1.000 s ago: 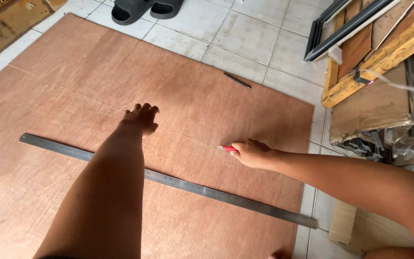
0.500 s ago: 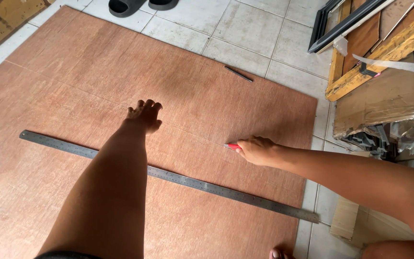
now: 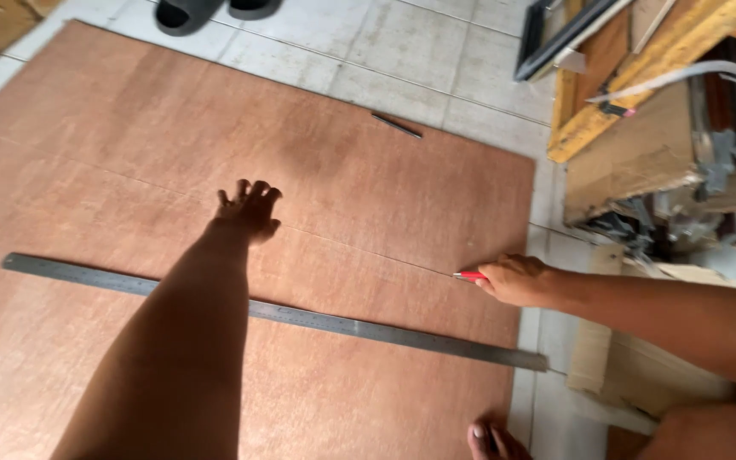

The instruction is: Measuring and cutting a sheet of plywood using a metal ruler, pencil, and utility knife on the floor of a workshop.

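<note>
The red-handled tool (image 3: pixel 470 276) sat near the right edge of the brown plywood sheet (image 3: pixel 368 170), its tip touching a thin line that ran across the sheet. From my feed the right hand (image 3: pixel 517 279) was clamped around that tool, fingers curled tight and knuckles up, with the forearm coming in from the right side low over the floor. The left hand (image 3: pixel 249 209) lay flat on the plywood further up the same line, fingers spread and apart, gripping nothing, its arm stretched straight out from the bottom of the view and crossing over the long steel ruler (image 3: pixel 342 324). That ruler lay slanted on the sheet below both hands, its right end reaching just past the sheet's edge. A small dark pencil-like stick (image 3: pixel 397 126) rested at the far edge of the sheet. The sheet lay on a white tiled floor (image 3: pixel 402 51). Dark sandals (image 3: pixel 206 10) stood at the top, and a stack of wooden frames and boards (image 3: pixel 649 111) stood at the right. Bare toes (image 3: pixel 491 443) showed at the bottom edge.
</note>
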